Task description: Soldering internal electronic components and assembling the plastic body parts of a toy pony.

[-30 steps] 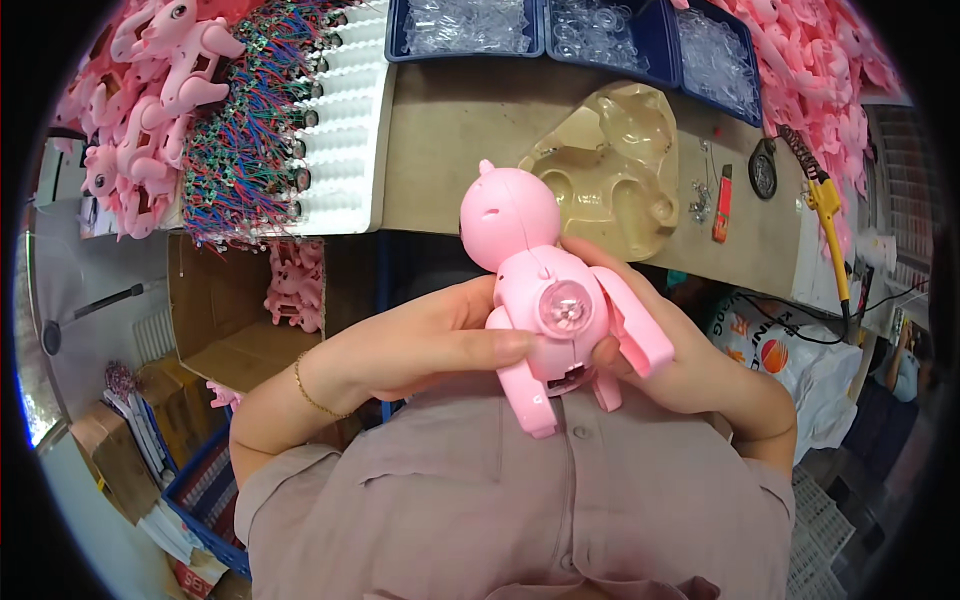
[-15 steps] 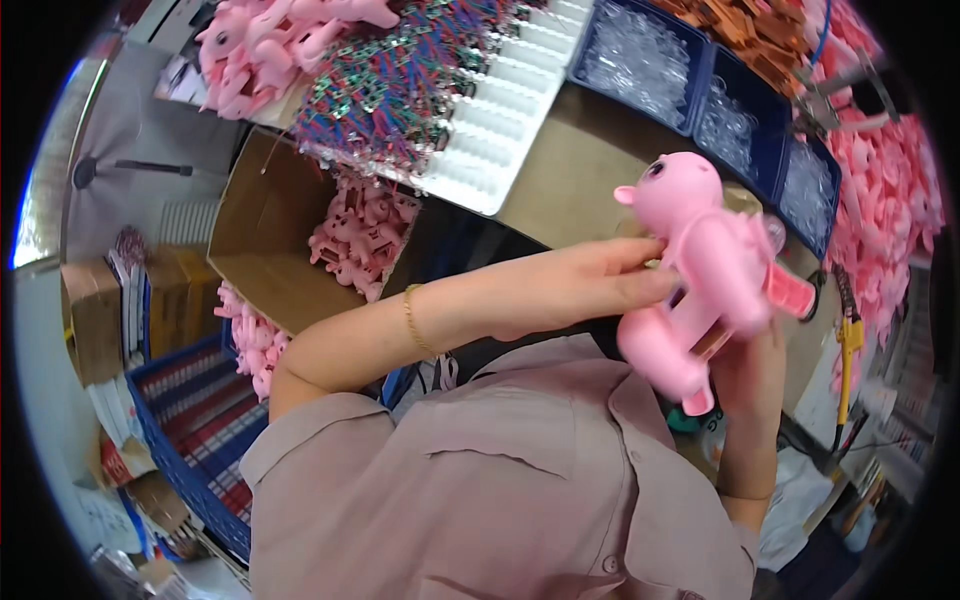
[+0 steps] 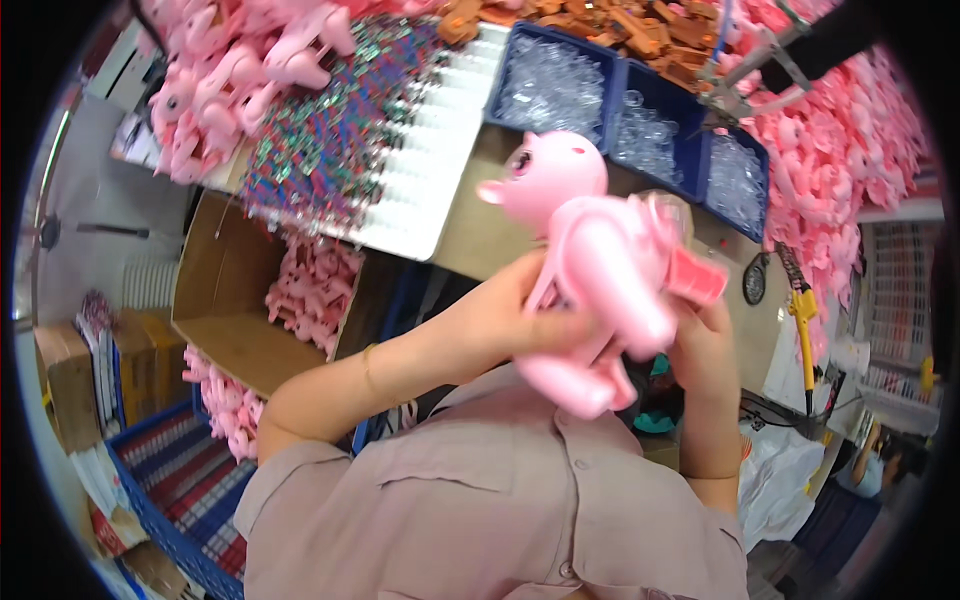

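A pink plastic toy animal (image 3: pixel 610 250) is held up in front of my chest, tilted, its round head with a dark eye toward the far left. My left hand (image 3: pixel 520 315) grips it from the left, thumb lying across the lower body by the legs. On the other side, my right hand (image 3: pixel 705 345) holds it from the right, fingers partly hidden behind the body. A deeper pink ribbed piece (image 3: pixel 697 277) sticks out of the toy's right side, next to a clear part that is blurred.
Blue bins (image 3: pixel 612 130) of clear plastic parts stand at the back, before orange pieces (image 3: pixel 650 35). A white ridged tray (image 3: pixel 430 180) carries coloured wires. Pink toy parts heap at both sides and in a cardboard box (image 3: pixel 220 300). A yellow-handled soldering iron (image 3: pixel 804 320) is at right.
The view has shifted, so the bench appears further left and lower. Both hands still hold the toy, which sits further left in view and has turned slightly.
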Demonstrator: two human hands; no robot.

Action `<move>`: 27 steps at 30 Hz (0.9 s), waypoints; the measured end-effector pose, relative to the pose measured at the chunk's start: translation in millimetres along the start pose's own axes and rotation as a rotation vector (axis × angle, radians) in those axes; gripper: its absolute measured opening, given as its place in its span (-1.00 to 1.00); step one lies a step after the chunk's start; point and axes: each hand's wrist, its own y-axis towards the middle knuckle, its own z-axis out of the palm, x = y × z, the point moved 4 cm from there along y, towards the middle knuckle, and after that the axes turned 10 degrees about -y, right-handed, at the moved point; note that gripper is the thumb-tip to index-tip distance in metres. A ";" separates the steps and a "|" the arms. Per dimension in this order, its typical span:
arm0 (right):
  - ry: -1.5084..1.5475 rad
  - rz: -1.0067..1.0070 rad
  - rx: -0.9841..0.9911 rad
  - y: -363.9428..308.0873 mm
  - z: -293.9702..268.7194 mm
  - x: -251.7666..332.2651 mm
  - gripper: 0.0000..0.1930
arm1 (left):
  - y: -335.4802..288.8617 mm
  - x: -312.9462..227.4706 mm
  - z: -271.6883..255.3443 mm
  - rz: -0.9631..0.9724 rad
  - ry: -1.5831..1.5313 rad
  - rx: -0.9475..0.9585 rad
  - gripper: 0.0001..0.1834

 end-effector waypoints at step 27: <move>0.793 -0.541 -0.471 15.3 -66.5 -13.6 -0.40 | 35.8 -18.8 23.2 0.842 1.443 -0.272 0.20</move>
